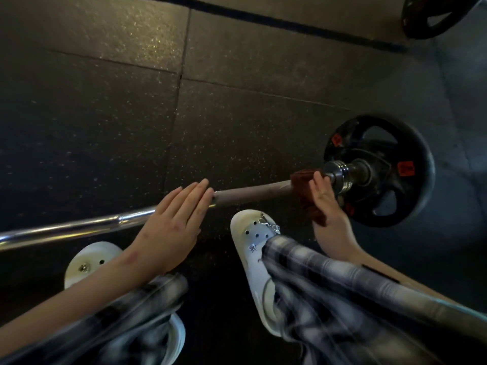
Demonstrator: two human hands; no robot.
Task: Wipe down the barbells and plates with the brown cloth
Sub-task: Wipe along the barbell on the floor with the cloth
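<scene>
A chrome barbell (79, 225) lies on the dark floor, running from the left edge to a black weight plate (411, 185) on its right end. My left hand (171, 219) hovers flat over the bar's middle, fingers straight and together. My right hand (324, 196) wraps the brown cloth (303, 180) around the bar just inside the steel collar (340, 169). The cloth hangs down under my palm. Whether my left hand touches the bar is unclear.
My two white clogs (253, 233) stand just in front of the bar, with checked trousers above them. A second black plate (432, 17) sits at the top right corner. Rubber floor tiles (118, 114) spread beyond the bar.
</scene>
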